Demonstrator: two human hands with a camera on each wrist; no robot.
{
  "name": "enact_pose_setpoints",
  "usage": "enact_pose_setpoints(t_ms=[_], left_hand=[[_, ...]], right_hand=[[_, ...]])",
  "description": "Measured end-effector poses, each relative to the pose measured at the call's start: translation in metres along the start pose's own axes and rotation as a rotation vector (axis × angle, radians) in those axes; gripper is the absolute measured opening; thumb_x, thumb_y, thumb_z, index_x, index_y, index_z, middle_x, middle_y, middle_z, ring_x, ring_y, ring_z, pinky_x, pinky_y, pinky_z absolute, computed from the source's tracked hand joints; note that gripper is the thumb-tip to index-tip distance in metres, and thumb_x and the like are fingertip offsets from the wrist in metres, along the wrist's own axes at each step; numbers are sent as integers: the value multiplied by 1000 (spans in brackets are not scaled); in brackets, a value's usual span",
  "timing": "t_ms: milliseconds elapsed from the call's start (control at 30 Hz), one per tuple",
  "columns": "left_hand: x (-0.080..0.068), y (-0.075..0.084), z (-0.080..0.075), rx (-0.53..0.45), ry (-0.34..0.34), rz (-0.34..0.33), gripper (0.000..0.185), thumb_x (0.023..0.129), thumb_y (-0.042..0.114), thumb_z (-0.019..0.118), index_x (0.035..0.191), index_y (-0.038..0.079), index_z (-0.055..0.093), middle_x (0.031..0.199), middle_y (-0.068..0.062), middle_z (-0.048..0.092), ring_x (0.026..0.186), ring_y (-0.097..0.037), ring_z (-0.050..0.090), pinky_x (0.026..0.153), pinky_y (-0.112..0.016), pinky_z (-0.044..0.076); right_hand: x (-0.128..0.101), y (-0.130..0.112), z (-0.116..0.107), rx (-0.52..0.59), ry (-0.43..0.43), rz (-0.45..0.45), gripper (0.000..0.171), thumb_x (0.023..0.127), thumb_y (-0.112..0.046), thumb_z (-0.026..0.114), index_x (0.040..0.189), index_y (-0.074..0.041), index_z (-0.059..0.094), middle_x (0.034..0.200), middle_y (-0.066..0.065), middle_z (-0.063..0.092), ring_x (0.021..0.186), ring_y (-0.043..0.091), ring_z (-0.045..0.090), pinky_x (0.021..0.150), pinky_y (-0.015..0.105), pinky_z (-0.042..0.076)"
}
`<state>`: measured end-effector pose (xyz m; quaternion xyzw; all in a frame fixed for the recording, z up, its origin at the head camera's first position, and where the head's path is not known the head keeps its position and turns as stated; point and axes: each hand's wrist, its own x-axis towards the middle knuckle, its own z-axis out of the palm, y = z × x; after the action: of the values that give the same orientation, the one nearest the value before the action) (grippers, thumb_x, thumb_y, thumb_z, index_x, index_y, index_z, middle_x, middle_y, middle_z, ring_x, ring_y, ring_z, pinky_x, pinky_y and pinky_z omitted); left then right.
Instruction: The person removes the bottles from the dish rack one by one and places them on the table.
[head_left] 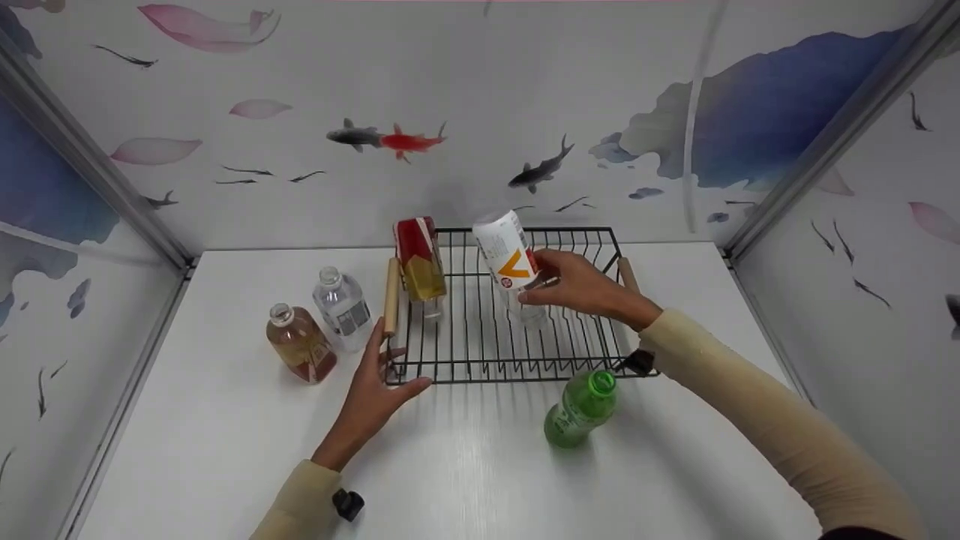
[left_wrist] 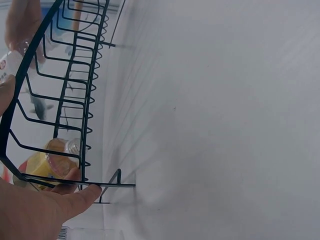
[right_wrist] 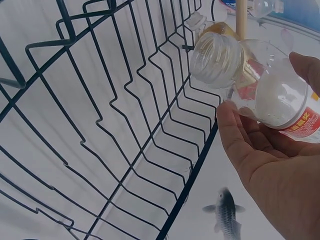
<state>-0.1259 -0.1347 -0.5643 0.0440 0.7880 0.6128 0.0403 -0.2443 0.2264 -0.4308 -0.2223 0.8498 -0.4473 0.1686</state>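
Nearest: cream right sleeve (head_left: 780,424), reaching in from lower right. Green bottle (head_left: 577,412) upright on table (head_left: 465,480), just in front of rack (head_left: 487,381), right of centre. Left hand (head_left: 369,394) grips rack's near-left corner, thumb and fingers either side of the wire. Amber bottle (head_left: 304,346) and clear bottle (head_left: 343,311) stand left of rack. Right hand (head_left: 583,285) clamped on white-labelled bottle (head_left: 504,249), tilted mouth-down over rack; neck contact with wires cannot be judged. Red-and-gold bottle (head_left: 420,259) tilted mouth-down at rack's left end. Behind: wall (head_left: 465,75), painted fish.
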Motion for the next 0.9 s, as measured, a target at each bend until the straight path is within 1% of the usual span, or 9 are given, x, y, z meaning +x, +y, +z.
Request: enact_pose_setpoints(t_ms=[100,333,500,667,800,900], left_hand=[[-1,0,-1,3,0,-9,126,89,41,95,179,28,8,181,-12,21,154,-36,49,123,-60,44],[-1,1,-2,-8,-8,-15,127,89,36,96,179,27,7,181,-11,20,155,-34,48,123,-58,45],[-1,1,-2,-8,-10,-17,127,89,38,96,179,26,6,182,-10,19,155,-34,48,123,-58,45],[-1,1,-2,-11,-8,-31,128,88,41,96,179,29,7,182,-10,19,155,-34,48,122,-57,46],[0,2,-2,-3,-6,-23,127,88,40,96,179,30,7,181,-10,20,155,-34,48,120,-58,48],[0,2,-2,0,-7,-11,125,90,35,95,179,28,7,181,-12,20,155,-36,48,122,-59,46]], right_hand=[[-4,-2,0,-8,-9,-13,63,98,-25,86,150,-2,60,134,16,71,121,33,71,103,52,62],[-10,-6,1,-20,-20,-28,64,97,-23,87,150,-2,59,135,16,71,123,33,70,106,50,60],[-15,-8,0,-31,-19,-20,64,96,-22,88,150,-2,60,134,15,71,124,33,70,106,50,61],[-20,-11,-1,-48,-27,-22,65,95,-22,88,151,-3,59,135,14,71,125,32,70,107,50,61],[-25,-16,-1,-58,-38,-33,68,95,-22,88,153,-4,58,137,13,70,127,32,69,108,51,59],[-29,-18,0,-67,-47,-49,69,95,-23,88,154,-3,58,137,13,70,127,33,68,109,51,59]])
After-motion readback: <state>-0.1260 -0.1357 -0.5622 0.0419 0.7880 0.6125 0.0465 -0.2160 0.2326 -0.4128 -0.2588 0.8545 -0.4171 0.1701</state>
